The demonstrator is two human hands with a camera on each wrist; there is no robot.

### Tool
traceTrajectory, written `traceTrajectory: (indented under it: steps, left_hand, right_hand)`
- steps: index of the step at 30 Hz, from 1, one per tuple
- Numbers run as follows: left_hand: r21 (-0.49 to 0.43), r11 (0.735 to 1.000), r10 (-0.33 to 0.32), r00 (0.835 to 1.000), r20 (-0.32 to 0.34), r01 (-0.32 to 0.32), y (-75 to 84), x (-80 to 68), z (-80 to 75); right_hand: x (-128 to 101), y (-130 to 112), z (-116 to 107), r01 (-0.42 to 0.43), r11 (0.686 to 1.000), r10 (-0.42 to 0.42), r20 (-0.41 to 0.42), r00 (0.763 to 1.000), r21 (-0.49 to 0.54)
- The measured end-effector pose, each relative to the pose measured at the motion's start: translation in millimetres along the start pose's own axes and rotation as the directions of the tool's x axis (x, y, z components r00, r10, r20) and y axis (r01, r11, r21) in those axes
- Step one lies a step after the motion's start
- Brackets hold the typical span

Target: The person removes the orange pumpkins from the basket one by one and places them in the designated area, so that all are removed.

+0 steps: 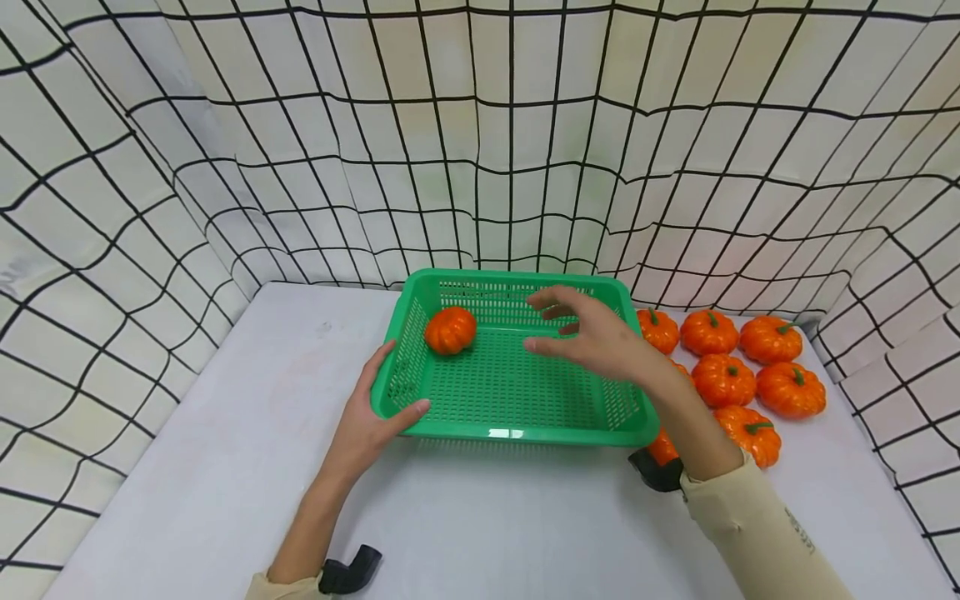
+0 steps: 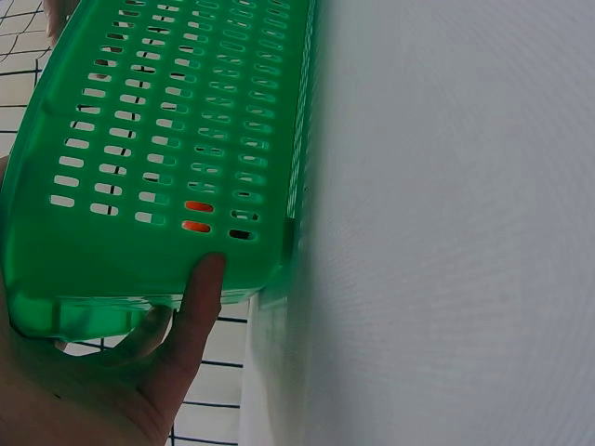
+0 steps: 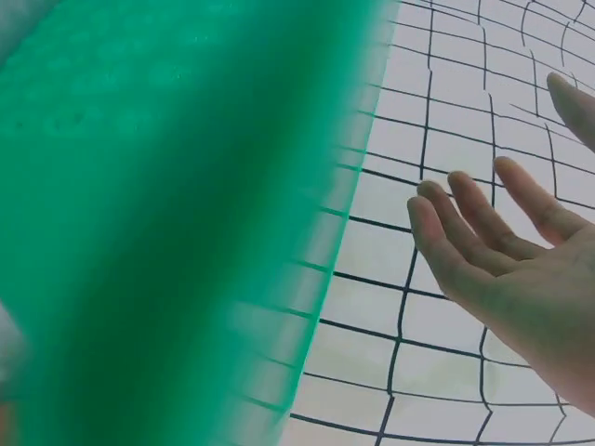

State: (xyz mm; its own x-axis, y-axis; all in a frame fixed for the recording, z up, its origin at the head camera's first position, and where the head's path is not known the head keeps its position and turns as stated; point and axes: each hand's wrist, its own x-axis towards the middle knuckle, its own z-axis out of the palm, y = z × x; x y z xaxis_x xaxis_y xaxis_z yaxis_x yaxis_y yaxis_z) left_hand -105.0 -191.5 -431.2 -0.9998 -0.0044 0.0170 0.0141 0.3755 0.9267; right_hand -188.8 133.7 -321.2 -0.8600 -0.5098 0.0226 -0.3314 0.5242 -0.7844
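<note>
Two hands work at a green basket (image 1: 517, 433) on the white table (image 1: 225, 467): the left hand (image 1: 367, 429) grips the near left corner, thumb hooked over the rim, while the right hand (image 1: 592, 333) hovers above the basket with fingers spread and empty. Farther in, one pumpkin (image 1: 451, 330) sits inside near the back left; more pumpkins (image 1: 750, 367) lie to its right.

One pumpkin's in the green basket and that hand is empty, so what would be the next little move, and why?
Probably the right hand swings right to a loose pumpkin. It hovers open and empty over the basket, which holds only one pumpkin, while the left hand grips the basket's near-left corner.
</note>
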Motion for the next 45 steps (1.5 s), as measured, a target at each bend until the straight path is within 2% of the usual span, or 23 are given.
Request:
traceTrajectory:
  steps: [6, 13, 31, 37, 45]
  left_hand:
    - [-0.012, 1.000, -0.006, 1.000, 0.003, 0.006, -0.5, 0.5, 1.3]
    - [-0.003, 1.000, 0.000, 1.000, 0.002, 0.000, -0.2, 1.2, 1.5]
    - [-0.008, 1.000, -0.003, 1.000, -0.002, 0.003, -2.4, 0.0, 0.9]
    - [-0.007, 1.000, -0.003, 1.000, -0.002, 0.003, -2.9, -0.5, -0.3]
    - [-0.025, 1.000, 0.007, 1.000, 0.004, -0.007, -3.0, -0.1, -0.6]
  right_hand:
    - [17, -1, -8, -0.002, 1.000, 0.002, 0.061, 0.998, -0.012]
    - [29, -11, -14, -0.016, 0.999, 0.020, 0.085, 0.996, -0.047]
    - [86, 5, 7, 0.008, 0.999, 0.000, 0.184, 0.983, -0.044]
    - [97, 15, 17, 0.007, 1.000, -0.010, 0.265, 0.964, 0.010]
    - [108, 28, 32, -0.046, 0.998, 0.031, 0.362, 0.932, 0.033]
